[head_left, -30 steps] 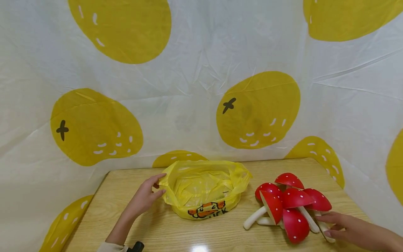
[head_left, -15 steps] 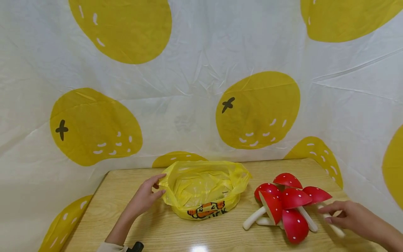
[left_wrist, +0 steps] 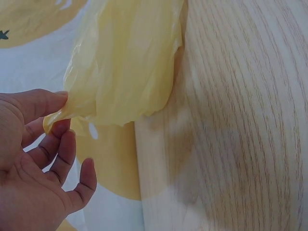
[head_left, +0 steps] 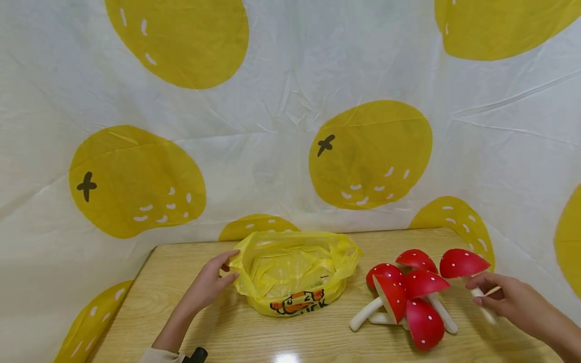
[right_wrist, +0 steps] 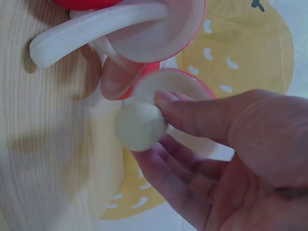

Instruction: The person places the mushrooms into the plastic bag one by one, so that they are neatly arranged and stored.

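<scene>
The right hand (head_left: 515, 300) pinches the pale stem of a red-capped mushroom (head_left: 463, 263) between thumb and fingers, near the right edge of the desk (head_left: 140, 287). This mushroom seems to be clear of the wood; its cap points toward the far right corner, and its long axis slants from there down to the near right, so the stem's rounded end faces the right wrist camera. The left hand (head_left: 209, 282) pinches the left rim of a yellow plastic bag (head_left: 299, 307), thumb against fingertips, the other fingers loosely bent. The bag sits by the far edge, near the middle of its length, mouth gaping upward and its longer side running roughly along that edge. From the right hand, the bag lies leftward across the desk, and a pile of mushrooms (head_left: 426, 283) stands directly between the two, just beside the held one; whether their caps touch, I cannot tell. The pile's stems mostly point toward the near edge. The left hand is the nearer to the bag and in contact with it, the right hand well apart from it.
</scene>
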The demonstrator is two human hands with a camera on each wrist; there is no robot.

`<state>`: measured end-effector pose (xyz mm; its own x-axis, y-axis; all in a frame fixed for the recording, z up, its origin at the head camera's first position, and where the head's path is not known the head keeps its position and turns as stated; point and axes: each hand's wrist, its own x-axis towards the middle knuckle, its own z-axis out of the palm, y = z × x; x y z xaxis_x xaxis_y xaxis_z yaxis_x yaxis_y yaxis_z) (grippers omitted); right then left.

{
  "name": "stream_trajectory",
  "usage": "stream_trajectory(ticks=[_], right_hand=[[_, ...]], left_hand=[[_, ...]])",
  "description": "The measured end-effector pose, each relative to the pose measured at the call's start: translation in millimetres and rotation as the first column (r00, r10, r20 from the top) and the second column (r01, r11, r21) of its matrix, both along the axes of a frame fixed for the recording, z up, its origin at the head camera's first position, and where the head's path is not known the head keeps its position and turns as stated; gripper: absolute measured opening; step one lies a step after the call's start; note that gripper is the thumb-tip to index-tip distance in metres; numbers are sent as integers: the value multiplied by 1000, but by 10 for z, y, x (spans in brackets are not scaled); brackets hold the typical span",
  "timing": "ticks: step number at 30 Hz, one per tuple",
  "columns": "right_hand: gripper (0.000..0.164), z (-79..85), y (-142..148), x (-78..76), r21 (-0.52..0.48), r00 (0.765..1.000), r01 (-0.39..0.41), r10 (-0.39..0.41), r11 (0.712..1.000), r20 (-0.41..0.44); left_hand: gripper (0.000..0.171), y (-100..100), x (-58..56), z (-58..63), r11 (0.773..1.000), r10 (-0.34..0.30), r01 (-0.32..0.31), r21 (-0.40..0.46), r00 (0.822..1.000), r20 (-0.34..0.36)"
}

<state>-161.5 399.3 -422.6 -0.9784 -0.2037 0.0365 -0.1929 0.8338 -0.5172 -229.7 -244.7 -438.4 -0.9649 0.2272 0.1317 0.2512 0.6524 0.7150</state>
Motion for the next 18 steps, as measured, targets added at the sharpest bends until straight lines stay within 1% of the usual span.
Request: stream_trajectory(ticks=[3,5,8,14,18], right_hand=[[22,20,-30,9,-41,992,59,-63,997,-106],[20,38,-58,10,-70,982,71,-81,995,-169],[18,80,-106,7,-98,971,64,-85,993,-221],[20,206,-224,-39,-83,969,64,-82,994,-234],[23,256,-300,-86,-89,970,71,-89,994,-228]], left_hand=[[55,5,-1,8,1000,1,-1,1,1000,4],[55,5,1,15,1000,1,-1,1,1000,4],[55,8,-1,20,1000,0,0,0,1000,1],[54,13,-4,27,1000,5,-5,-4,1000,1],[54,17,-2,36,1000,8,-8,-6,1000,0]])
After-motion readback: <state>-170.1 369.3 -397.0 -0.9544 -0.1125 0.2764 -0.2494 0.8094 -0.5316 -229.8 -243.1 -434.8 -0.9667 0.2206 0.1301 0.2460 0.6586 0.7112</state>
